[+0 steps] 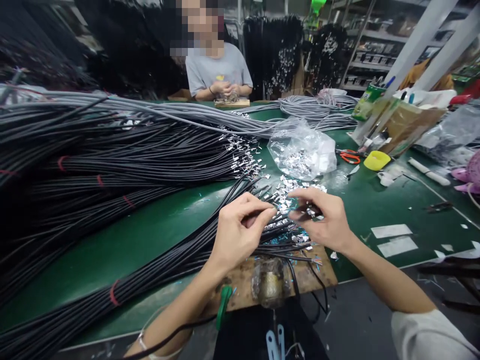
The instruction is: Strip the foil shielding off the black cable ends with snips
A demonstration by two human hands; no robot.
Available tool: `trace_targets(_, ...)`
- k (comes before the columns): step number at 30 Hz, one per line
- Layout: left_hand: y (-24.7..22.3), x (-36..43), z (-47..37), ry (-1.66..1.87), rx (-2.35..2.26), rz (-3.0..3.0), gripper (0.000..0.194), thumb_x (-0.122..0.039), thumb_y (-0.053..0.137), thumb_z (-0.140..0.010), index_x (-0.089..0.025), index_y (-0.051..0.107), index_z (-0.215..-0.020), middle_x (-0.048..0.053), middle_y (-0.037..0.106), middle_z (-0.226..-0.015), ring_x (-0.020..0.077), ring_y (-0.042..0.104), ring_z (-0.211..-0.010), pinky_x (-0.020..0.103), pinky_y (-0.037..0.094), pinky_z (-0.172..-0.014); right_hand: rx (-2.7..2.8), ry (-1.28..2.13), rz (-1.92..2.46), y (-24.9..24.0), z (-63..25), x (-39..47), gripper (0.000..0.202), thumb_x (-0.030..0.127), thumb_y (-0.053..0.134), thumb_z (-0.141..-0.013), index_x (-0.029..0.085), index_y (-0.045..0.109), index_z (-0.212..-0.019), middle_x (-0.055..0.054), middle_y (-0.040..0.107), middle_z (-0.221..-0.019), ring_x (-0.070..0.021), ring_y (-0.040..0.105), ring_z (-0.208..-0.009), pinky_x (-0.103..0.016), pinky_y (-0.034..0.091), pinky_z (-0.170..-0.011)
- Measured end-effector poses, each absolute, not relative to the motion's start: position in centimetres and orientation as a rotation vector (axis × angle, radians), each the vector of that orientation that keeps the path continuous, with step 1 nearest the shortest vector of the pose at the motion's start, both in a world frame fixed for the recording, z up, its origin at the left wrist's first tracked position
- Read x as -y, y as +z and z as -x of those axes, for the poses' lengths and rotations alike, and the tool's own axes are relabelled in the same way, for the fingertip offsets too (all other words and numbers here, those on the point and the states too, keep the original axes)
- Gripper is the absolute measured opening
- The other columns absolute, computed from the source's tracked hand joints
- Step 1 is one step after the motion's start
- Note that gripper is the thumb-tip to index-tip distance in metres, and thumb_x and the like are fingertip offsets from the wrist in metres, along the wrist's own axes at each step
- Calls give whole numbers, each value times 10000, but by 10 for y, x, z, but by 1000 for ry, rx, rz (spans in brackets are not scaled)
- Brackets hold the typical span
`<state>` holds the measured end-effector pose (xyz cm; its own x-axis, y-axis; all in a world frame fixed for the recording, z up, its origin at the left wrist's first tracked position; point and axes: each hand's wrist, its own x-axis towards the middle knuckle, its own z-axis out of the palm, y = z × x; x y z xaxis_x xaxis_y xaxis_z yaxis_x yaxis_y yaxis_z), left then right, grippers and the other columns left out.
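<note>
In the head view, the person's left hand (pixel 238 232) and right hand (pixel 330 220) face each other above the stripped ends of a long bundle of thin black cables (pixel 161 267), which runs in from the lower left. The left thumb and forefinger meet in a pinch; whether anything thin lies between them I cannot tell. The right thumb and fingers stand slightly apart, curled and blurred, and what they may hold cannot be made out.

Silvery foil scraps (pixel 283 190) lie heaped just beyond the hands. Behind them sits a crumpled clear plastic bag (pixel 303 150), with orange-handled scissors (pixel 349 157) and a yellow plastic cup-like piece (pixel 377 160) to its right. Thick black cable stacks (pixel 168 160) crowd the left, and grey cables (pixel 180 111) cross the far side. White slanted posts (pixel 423 45) rise at right; another person (pixel 219 70) sits opposite.

The green tabletop (pixel 157 215) shows between stack and bundle, and around two white paper slips (pixel 391 230). Its near edge passes a worn wooden board (pixel 240 287).

The hands hide part of the bundle's end. The right sleeve (pixel 431 335) and left forearm are cut off by the frame; a tape-wrapped block (pixel 272 282) is indistinct.
</note>
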<state>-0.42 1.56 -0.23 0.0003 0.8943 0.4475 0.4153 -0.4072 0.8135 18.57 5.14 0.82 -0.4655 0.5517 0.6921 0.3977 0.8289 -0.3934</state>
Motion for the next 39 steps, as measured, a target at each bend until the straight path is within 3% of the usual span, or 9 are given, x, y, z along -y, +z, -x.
trace_targets(3, 1, -12, 6, 1413, -1388, -2011, 103, -177, 613, -806, -170, 713, -783, 6, 598, -688, 91, 501, -596, 220, 364, -526, 2246, -167, 721, 17, -196, -52, 379, 410, 599, -836, 153, 582, -1112, -61, 662, -901, -151, 605, -732, -272, 426, -620)
trace_targets(6, 2, -10, 7, 1410, -1412, -2126, 105, -127, 609, -801, -159, 709, -809, 16, 623, -739, 99, 550, -668, 220, 419, -601, 2314, -507, 611, 22, -201, -51, 237, 307, 627, -838, 196, 629, -1047, -2, 680, -821, -117, 576, -662, -263, 351, -558)
trace_targets(10, 2, -8, 8, 1392, -1413, -2206, 123, -103, 603, -797, -160, 705, -835, 18, 626, -767, 105, 567, -693, 227, 446, -633, 2352, -692, 537, 22, -202, -49, 248, 228, 667, -810, 176, 646, -1052, 33, 700, -782, -93, 519, -608, -282, 279, -519)
trace_targets(39, 3, -9, 10, 1234, -1421, -2238, 142, -147, 529, -855, -167, 667, -827, 17, 610, -762, 111, 564, -669, 236, 428, -619, 2373, -775, 548, 21, -200, -43, 228, 225, 636, -833, 196, 663, -1058, 10, 716, -816, -102, 550, -661, -279, 300, -538)
